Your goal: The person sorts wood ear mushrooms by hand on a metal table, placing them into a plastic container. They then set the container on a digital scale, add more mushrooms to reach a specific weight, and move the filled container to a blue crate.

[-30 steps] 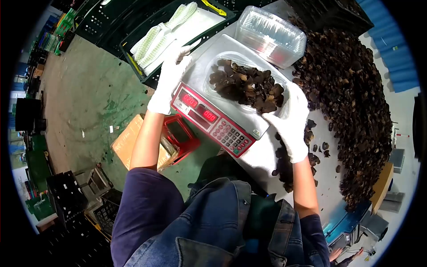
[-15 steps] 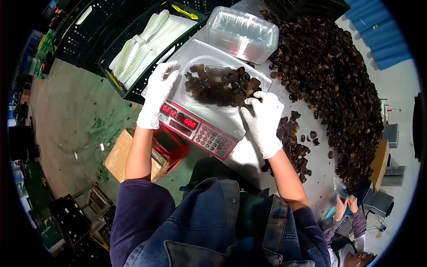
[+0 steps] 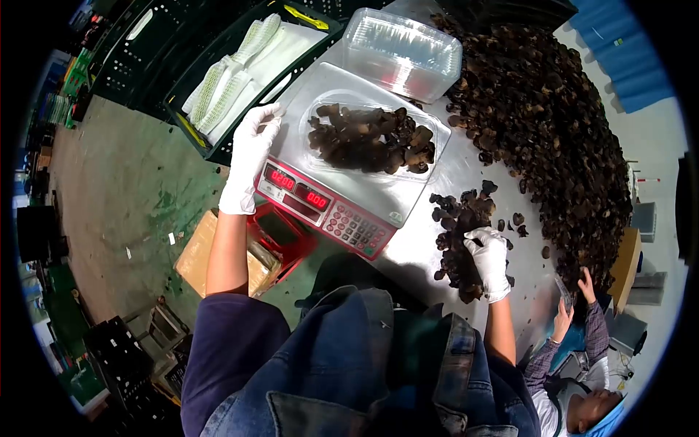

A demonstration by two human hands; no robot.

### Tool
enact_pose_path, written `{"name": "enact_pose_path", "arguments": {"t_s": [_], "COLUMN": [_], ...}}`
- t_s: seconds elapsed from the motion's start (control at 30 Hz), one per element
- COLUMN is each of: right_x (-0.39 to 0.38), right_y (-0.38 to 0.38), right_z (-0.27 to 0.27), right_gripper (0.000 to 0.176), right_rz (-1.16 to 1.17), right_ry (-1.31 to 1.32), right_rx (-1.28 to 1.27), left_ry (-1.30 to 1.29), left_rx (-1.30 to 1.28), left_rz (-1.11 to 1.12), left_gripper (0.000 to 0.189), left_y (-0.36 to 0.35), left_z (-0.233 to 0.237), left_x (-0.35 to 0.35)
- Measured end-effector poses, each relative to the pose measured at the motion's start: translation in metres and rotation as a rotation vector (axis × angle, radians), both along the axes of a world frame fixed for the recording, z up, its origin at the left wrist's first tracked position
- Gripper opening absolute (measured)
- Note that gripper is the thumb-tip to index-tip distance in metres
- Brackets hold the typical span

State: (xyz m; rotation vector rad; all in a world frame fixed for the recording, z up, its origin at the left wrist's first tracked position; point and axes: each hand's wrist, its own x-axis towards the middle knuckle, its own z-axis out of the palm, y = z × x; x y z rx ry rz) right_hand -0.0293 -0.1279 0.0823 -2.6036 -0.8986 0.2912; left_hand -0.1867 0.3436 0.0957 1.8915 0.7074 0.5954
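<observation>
Dark, wood-ear-like mushroom pieces (image 3: 364, 142) lie in a clear plastic tray (image 3: 314, 156) on a silver scale (image 3: 291, 87) with a red keypad panel. Its left display reads about 0.200, the other 0.00. My left hand (image 3: 251, 156), white-gloved, is at the scale's left edge beside the tray, thumb and bent fingers apart, holding nothing visible. Over a small loose heap of mushroom pieces (image 3: 459, 218), right of the scale, is my right hand (image 3: 489, 261), also gloved. Its fingers are curled down into the heap, and what is between them is hidden.
Stacked clear trays (image 3: 400, 54) stand behind the scale. A large mushroom mound (image 3: 539, 124) covers the right of the metal table. A dark crate (image 3: 207, 149) at left holds gloves (image 3: 226, 87) and white sheets. Another person's hands (image 3: 564, 317) are at lower right.
My right hand has left the tray's right end and moved right and toward me, onto the small heap. The left display fell from about 0.212 to 0.200. My left hand stays near the scale.
</observation>
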Motion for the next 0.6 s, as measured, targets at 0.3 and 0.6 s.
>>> {"name": "enact_pose_path", "arguments": {"t_s": [0.3, 0.6], "right_x": [0.038, 0.013], "right_y": [0.135, 0.163], "right_z": [-0.01, 0.002], "right_gripper": [0.051, 0.06], "right_rz": [-0.106, -0.473], "right_ry": [-0.112, 0.542], "right_rx": [0.424, 0.701], "left_ry": [0.244, 0.257], "left_rx": [-0.038, 0.355], "left_rz": [-0.07, -0.093], "left_gripper": [0.038, 0.03], "left_y": [-0.007, -0.043], "left_z": [-0.022, -0.024], "left_x": [0.019, 0.034]}}
